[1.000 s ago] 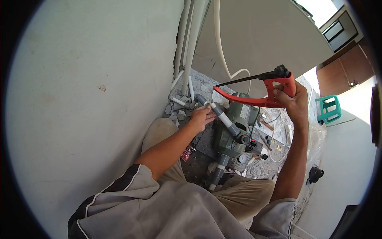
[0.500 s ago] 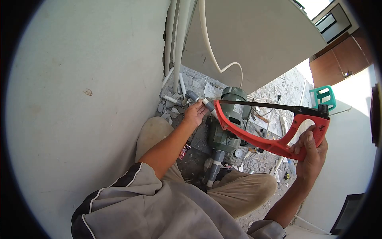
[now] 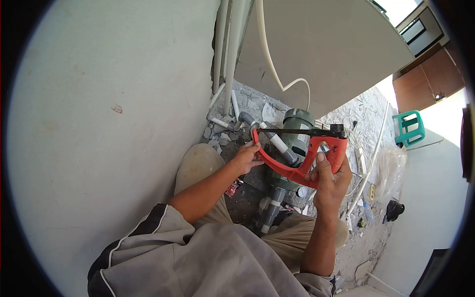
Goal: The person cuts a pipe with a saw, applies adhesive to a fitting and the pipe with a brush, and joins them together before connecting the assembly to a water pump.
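My right hand is wrapped round the handle of a red hacksaw, with its black blade turned up and running leftward. My left hand is at the saw's far left end, fingers against or just beside the red frame; its exact grip is partly hidden. Behind the blade a white and grey pipe slants down to a green pump. Grey elbow fittings join the pipe at its upper left. Below the pump another grey pipe points toward my lap.
A pale wall rises close on my left. White upright pipes stand in the corner. Rubble, cables and a long white pipe lie on the floor, near a green stool and a plastic bag.
The hacksaw in my right hand has moved left, bringing its blade across the pipe. My left hand has come down from the pipe fitting to the saw's front end. The view has shifted slightly.
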Demonstrator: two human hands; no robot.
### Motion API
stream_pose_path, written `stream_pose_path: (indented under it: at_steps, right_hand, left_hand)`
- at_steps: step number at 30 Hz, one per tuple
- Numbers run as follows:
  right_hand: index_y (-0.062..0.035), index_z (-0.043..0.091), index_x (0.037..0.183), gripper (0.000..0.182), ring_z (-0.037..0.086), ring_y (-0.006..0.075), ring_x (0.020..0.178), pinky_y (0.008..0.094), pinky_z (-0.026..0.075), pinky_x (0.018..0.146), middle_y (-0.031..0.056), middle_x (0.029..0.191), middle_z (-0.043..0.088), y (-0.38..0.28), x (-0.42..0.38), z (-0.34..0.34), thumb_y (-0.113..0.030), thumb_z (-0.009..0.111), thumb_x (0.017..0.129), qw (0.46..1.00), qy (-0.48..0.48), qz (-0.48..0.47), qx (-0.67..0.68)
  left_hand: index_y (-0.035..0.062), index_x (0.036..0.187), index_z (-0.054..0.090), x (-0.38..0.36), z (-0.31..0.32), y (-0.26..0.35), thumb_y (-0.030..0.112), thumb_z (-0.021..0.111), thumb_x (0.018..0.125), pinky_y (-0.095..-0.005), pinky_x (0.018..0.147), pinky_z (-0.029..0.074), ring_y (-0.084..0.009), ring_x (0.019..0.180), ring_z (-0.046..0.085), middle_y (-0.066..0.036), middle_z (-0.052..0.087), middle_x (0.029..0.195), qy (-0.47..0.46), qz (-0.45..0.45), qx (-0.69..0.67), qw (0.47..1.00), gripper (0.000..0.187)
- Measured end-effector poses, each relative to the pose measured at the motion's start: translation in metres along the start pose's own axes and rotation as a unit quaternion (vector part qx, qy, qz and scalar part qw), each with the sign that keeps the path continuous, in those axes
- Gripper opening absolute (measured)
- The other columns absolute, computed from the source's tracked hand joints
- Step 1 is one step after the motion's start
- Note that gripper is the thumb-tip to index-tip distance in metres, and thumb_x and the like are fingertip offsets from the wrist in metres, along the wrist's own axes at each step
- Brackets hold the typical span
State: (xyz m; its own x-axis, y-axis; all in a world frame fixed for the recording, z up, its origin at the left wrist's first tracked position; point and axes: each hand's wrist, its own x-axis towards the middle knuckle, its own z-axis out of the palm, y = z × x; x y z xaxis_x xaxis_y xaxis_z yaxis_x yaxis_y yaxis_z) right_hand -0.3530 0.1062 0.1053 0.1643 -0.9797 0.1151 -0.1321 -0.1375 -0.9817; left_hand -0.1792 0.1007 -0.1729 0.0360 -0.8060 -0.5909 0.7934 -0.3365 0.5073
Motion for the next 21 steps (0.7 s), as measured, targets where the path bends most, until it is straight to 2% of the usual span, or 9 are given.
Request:
stream_pose_path:
  at_steps: [6,9,13,18,21]
  right_hand:
    - [0.0010,0.061,0.108,0.025,0.057,0.0060,0.060,0.0237,0.053,0.052,0.0017,0.080,0.061,0.003,0.006,-0.007,-0.018,0.073,0.098,0.999,-0.016,-0.025,-0.031]
    - [0.0004,0.062,0.108,0.025,0.057,0.0064,0.062,0.0243,0.052,0.053,0.0015,0.080,0.061,0.001,0.005,0.001,-0.018,0.073,0.098,0.996,-0.029,-0.016,-0.078]
    - [0.0013,0.061,0.107,0.025,0.059,0.0081,0.063,0.0257,0.052,0.054,0.0022,0.083,0.061,0.015,0.007,-0.004,-0.018,0.074,0.097,0.996,-0.027,-0.053,-0.065]
    - [0.0007,0.062,0.107,0.023,0.058,0.0066,0.062,0.0240,0.050,0.052,0.0023,0.082,0.062,0.025,0.010,0.011,-0.017,0.073,0.098,0.999,-0.008,-0.027,-0.043]
    - [0.0011,0.062,0.107,0.023,0.059,0.0075,0.062,0.0246,0.051,0.052,0.0038,0.085,0.063,0.018,0.004,0.004,-0.017,0.073,0.098,0.998,0.002,-0.050,-0.044]
  left_hand:
    - [0.0132,0.123,0.058,0.012,0.009,-0.008,0.021,0.064,0.103,-0.0497,0.097,0.056,-0.0244,0.096,0.065,-0.004,0.063,0.107,0.005,0.019,0.026,0.999,0.022]
    - [0.0130,0.125,0.058,0.023,0.005,-0.012,0.021,0.064,0.103,-0.0505,0.097,0.055,-0.0254,0.098,0.065,-0.006,0.063,0.109,0.013,0.025,0.041,0.999,0.024]
    - [0.0128,0.128,0.056,0.026,0.002,-0.004,0.020,0.064,0.103,-0.0508,0.098,0.055,-0.0262,0.101,0.065,-0.007,0.062,0.111,0.008,0.031,0.043,0.999,0.028]
    - [0.0136,0.140,0.049,0.034,-0.015,0.003,0.019,0.063,0.103,-0.0504,0.099,0.054,-0.0242,0.103,0.063,-0.005,0.061,0.113,0.004,0.007,0.085,0.996,0.040]
    - [0.0124,0.139,0.049,0.032,-0.016,0.003,0.020,0.062,0.103,-0.0503,0.100,0.053,-0.0240,0.105,0.063,-0.006,0.060,0.114,-0.011,0.031,0.080,0.996,0.039]
